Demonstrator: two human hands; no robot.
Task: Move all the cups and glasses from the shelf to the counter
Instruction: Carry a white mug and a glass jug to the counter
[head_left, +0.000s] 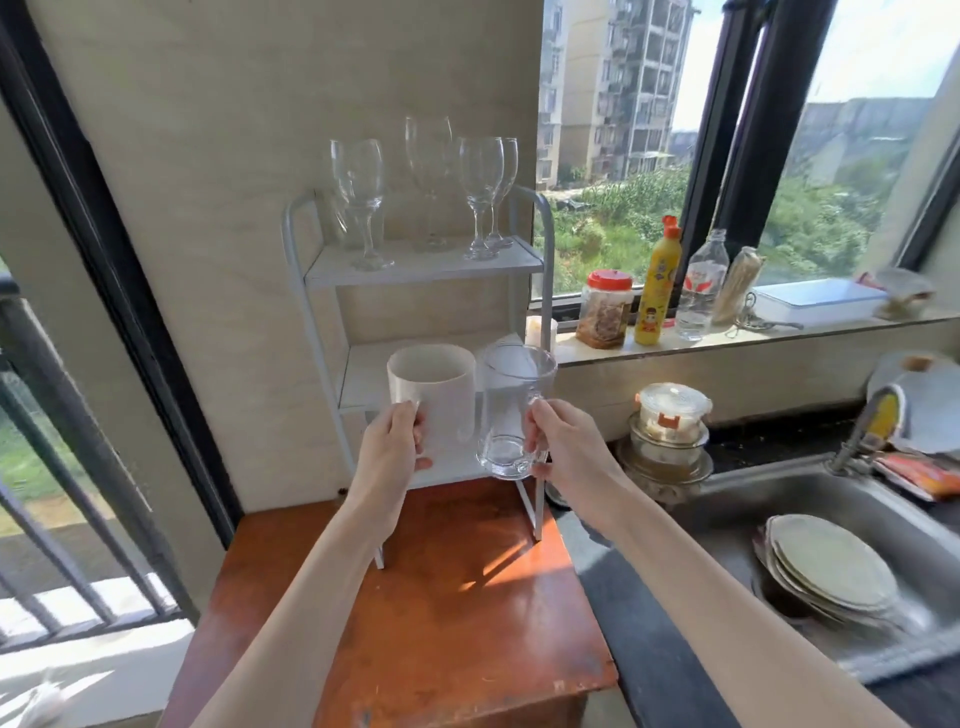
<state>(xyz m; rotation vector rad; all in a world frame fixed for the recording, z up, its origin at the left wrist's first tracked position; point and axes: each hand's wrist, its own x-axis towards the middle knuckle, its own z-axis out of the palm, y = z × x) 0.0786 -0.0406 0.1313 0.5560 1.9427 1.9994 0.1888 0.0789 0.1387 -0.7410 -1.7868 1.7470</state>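
A white metal shelf rack (415, 273) stands on an orange-brown wooden table (441, 597). Several clear wine glasses (431, 182) stand upright on its top tier. My left hand (389, 452) grips a white ceramic mug (434, 395) by its near side. My right hand (563, 447) grips a clear glass mug (506, 410) by its handle. Both mugs are upright, side by side, held in the air in front of the rack's middle tier, just above the lowest tier.
To the right runs a dark counter (639, 623) with a steel sink (883, 519) holding stacked plates (831, 566). Stacked lidded containers (670, 431) sit near the rack. Bottles and a jar (605, 309) line the window sill. A railing lies at the left.
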